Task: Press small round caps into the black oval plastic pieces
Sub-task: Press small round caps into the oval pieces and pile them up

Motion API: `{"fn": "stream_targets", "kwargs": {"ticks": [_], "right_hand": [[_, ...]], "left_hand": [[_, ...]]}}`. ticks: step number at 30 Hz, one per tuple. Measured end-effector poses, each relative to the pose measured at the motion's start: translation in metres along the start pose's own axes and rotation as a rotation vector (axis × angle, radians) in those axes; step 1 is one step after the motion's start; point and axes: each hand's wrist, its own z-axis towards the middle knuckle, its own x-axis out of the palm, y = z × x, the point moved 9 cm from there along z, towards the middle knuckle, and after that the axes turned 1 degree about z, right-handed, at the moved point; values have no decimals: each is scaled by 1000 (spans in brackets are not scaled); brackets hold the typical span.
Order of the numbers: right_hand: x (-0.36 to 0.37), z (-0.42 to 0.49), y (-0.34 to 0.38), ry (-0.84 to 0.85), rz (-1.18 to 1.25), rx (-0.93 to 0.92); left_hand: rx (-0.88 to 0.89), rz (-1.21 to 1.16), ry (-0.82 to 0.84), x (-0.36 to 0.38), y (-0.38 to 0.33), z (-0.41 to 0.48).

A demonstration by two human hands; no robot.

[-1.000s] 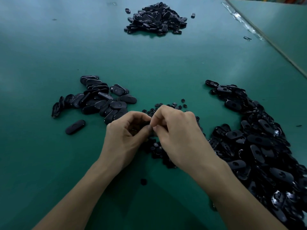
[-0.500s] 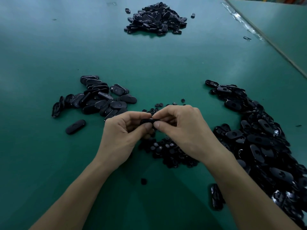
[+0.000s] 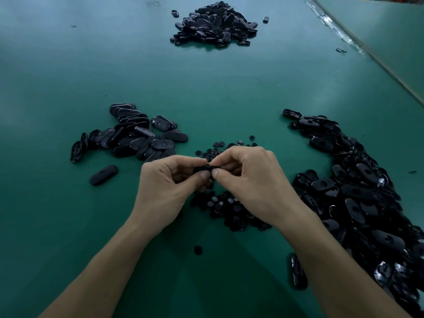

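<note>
Between the left hand (image 3: pixel 165 187) and right hand (image 3: pixel 250 182), both pinching one oval (image 3: pixel 200 169), pressing seems underway; a small pile (image 3: pixel 137 136) left looks finished, a larger pile (image 3: pixel 358 198) right apparently remains.

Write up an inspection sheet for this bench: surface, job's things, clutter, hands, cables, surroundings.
Surface: green table, matte, with a faint sheen toward the far side.
Job's things: one oval piece held up between both hands; caps heaped on the table under the hands; left pile, right pile and far pile of black ovals.
Clutter: stray oval lying apart from the left pile; stray cap between the forearms; small dark scrap near the far right edge.
Hands: left hand and right hand both pinch the oval piece with curled fingers.
Cables: nothing seen.
Surroundings: second table adjoining on the right, across a seam.
</note>
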Motion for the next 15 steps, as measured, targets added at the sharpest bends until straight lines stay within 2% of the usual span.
{"fn": "stream_targets", "kwargs": {"ticks": [10, 15], "right_hand": [[-6, -1, -3, -38, 10, -12], [-42, -1, -26, -226, -279, 83]], "left_hand": [[74, 62, -76, -4, -2, -1], [128, 142, -223, -21, -6, -3]]}}
